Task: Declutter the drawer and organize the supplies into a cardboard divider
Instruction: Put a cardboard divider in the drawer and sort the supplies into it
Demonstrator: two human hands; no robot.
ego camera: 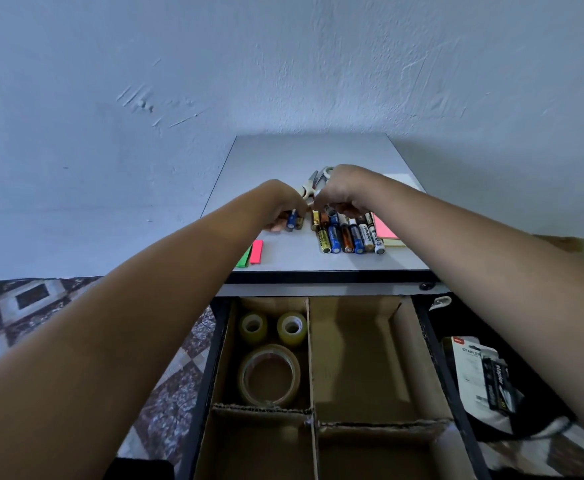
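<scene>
Both arms reach over the open drawer to the grey cabinet top [283, 157]. My left hand [280, 206] curls its fingers round a blue battery [290, 221] at the left end of the pile. My right hand [344, 190] curls over the far end of a row of batteries [347, 237] and pinches one of them; which one is hidden. White-handled scissors [309, 188] lie just behind the hands. In the drawer below, the cardboard divider [309, 358] holds three rolls of clear tape [269, 374] in its far left compartment.
Pink and green sticky flags [253, 252] lie near the cabinet's front left edge. Pink and yellow sticky note pads [385, 230] sit right of the batteries. A packaged stapler [484, 372] lies on dark fabric right of the drawer. A patterned floor lies to the left.
</scene>
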